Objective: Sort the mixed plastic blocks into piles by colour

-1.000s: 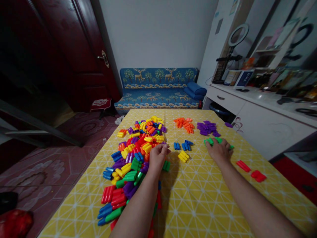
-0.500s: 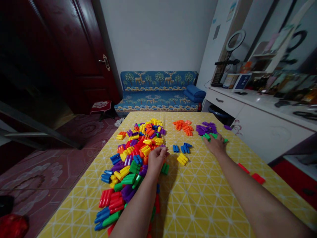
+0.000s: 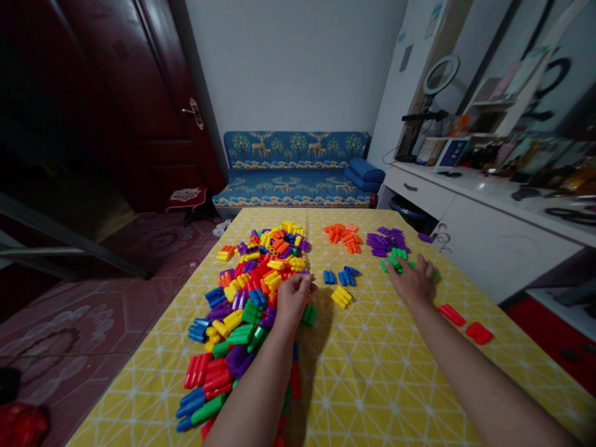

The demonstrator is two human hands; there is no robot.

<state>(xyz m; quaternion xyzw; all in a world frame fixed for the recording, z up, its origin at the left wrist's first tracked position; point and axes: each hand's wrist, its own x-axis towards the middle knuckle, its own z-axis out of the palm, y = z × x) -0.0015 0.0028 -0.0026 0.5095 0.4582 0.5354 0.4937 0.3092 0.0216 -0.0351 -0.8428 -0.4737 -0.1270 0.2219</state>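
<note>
Tablecloth (image 3: 372, 360) bears green pieces (image 3: 399, 252) beside the right hand (image 3: 413, 283)

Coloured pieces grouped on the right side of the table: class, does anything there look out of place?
Yes: one purple piece lies alone near the right edge of the yellow tablecloth. It looks like a stray because the other purple pieces there sit bunched together, with a gap between.

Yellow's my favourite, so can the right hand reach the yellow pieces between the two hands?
Probably yes: the right hand is close by at the green pieces, and only tablecloth shows between it and those yellow pieces.
</note>
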